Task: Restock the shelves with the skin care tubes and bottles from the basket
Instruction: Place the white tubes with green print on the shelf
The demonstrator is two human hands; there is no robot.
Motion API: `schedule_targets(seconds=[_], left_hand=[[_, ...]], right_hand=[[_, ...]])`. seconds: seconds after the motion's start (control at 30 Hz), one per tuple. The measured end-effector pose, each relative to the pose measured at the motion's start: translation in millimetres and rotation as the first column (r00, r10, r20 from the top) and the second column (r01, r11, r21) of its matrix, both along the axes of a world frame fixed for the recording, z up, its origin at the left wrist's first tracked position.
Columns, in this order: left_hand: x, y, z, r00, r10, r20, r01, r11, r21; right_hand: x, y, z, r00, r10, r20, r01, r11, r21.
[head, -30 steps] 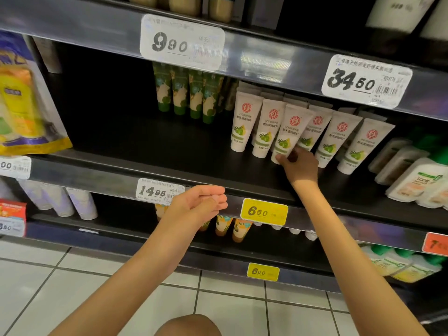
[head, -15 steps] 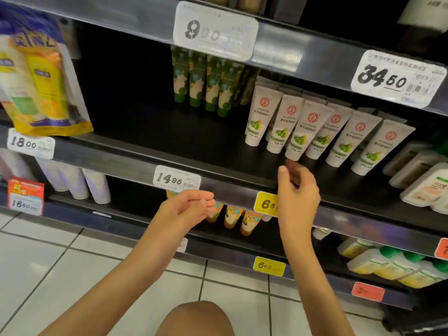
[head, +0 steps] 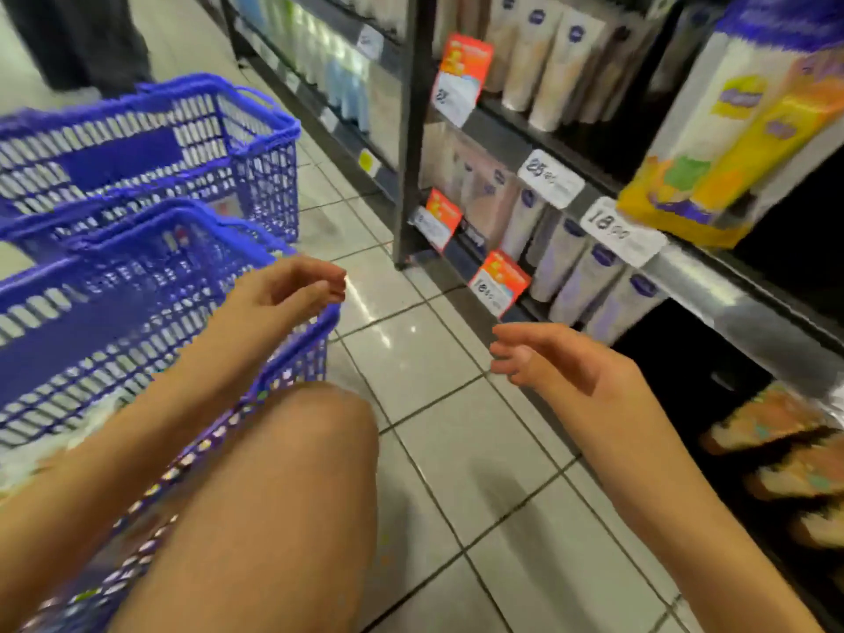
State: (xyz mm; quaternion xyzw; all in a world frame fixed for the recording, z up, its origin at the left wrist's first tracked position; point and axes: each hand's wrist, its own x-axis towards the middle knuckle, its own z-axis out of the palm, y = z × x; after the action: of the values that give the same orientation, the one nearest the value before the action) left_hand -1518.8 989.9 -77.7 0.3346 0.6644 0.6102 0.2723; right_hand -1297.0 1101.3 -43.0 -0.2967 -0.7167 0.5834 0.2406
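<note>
Two blue plastic baskets stand on the floor to my left, a near basket [head: 114,322] and a far basket [head: 150,143]. My left hand [head: 292,290] hovers over the near basket's right rim, fingers loosely curled, holding nothing. My right hand [head: 557,363] hangs empty above the tiles beside the shelf unit [head: 712,285], fingers relaxed. Pale tubes [head: 575,276] stand in rows on the lower shelves. The near basket's contents are blurred; something pale shows low inside it.
My bare knee [head: 310,450] fills the lower middle. A yellow and white multipack [head: 740,125] hangs at the upper right. Price tags [head: 625,230] line the shelf edges. Orange tubes [head: 785,454] lie on the bottom shelf. A person's dark legs [head: 91,38] stand beyond the baskets.
My view swung left from the white tubes to the baskets. My right hand left the shelf and dropped over the floor; my left hand moved over the near basket.
</note>
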Motion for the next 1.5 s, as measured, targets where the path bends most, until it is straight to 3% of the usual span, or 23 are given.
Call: schedule_targets(seconds=[0.13, 0.3, 0.47, 0.6, 0.67, 0.77, 0.83, 0.9, 0.97, 1.03, 1.17, 1.27, 1.33, 1.37, 1.5], left_hand=[[-59.2, -88.8, -58.4, 0.937, 0.339, 0.088, -0.327, 0.936, -0.133], [-91.9, -188.3, -110.6, 0.782, 0.612, 0.114, -0.555, 0.768, -0.321], [-106.5, -209.8, -125.9, 0.676, 0.718, 0.164, -0.620, 0.675, -0.401], [-83.9, -195.9, -141.5, 0.645, 0.712, 0.277, -0.505, 0.669, -0.546], [-69.1, -199.8, -148.9, 0.463, 0.749, 0.473, -0.459, 0.659, -0.595], [-61.3, -201.3, -163.1, 0.242, 0.802, 0.546, -0.455, 0.591, -0.666], [-62.2, -193.5, -170.3, 0.235, 0.785, 0.573, -0.434, 0.612, -0.661], [-65.2, -186.9, -181.1, 0.324, 0.790, 0.520, -0.376, 0.612, -0.696], [-66.8, -184.5, -188.4, 0.403, 0.812, 0.423, -0.332, 0.560, -0.759], [-67.5, -182.9, -190.9, 0.398, 0.828, 0.396, -0.345, 0.535, -0.771], [-67.6, -176.3, -194.3, 0.259, 0.820, 0.511, -0.426, 0.572, -0.702], [-68.9, -170.6, -196.3, 0.110, 0.803, 0.586, -0.481, 0.559, -0.675], [-68.7, -167.8, -194.6, 0.069, 0.794, 0.604, -0.486, 0.556, -0.675], [-68.1, -167.4, -194.1, 0.058, 0.789, 0.611, -0.486, 0.557, -0.673], [-68.1, -165.4, -176.9, 0.081, 0.722, 0.687, -0.467, 0.636, -0.614]], right_hand=[[-59.8, -20.9, -20.7, 0.996, 0.089, 0.005, -0.089, 0.995, -0.042], [-142.8, -45.2, -49.9, 0.975, 0.221, 0.036, -0.216, 0.969, -0.118], [-210.2, -68.5, -61.4, 0.912, 0.395, 0.109, -0.386, 0.918, -0.092], [-247.3, -80.2, -81.5, 0.809, 0.510, 0.292, -0.499, 0.859, -0.117], [-261.7, -83.2, -94.2, 0.723, 0.558, 0.407, -0.579, 0.811, -0.084], [-284.9, -93.5, -110.7, 0.554, 0.629, 0.545, -0.694, 0.711, -0.115], [-300.5, -105.3, -122.1, 0.398, 0.694, 0.600, -0.754, 0.620, -0.218], [-318.0, -117.5, -137.6, 0.189, 0.695, 0.693, -0.808, 0.511, -0.293], [-332.4, -128.0, -154.0, -0.050, 0.594, 0.803, -0.861, 0.381, -0.335], [-343.0, -133.6, -167.3, -0.154, 0.522, 0.839, -0.856, 0.353, -0.377], [-354.9, -141.8, -184.2, -0.153, 0.560, 0.814, -0.774, 0.444, -0.451], [-348.8, -155.5, -197.4, -0.137, 0.383, 0.913, -0.920, 0.292, -0.261], [-340.5, -162.5, -205.3, -0.055, 0.310, 0.949, -0.975, 0.189, -0.118], [-337.0, -164.2, -208.0, -0.030, 0.318, 0.948, -0.978, 0.184, -0.093], [-338.0, -161.2, -205.4, 0.024, 0.457, 0.889, -0.923, 0.351, -0.155]])
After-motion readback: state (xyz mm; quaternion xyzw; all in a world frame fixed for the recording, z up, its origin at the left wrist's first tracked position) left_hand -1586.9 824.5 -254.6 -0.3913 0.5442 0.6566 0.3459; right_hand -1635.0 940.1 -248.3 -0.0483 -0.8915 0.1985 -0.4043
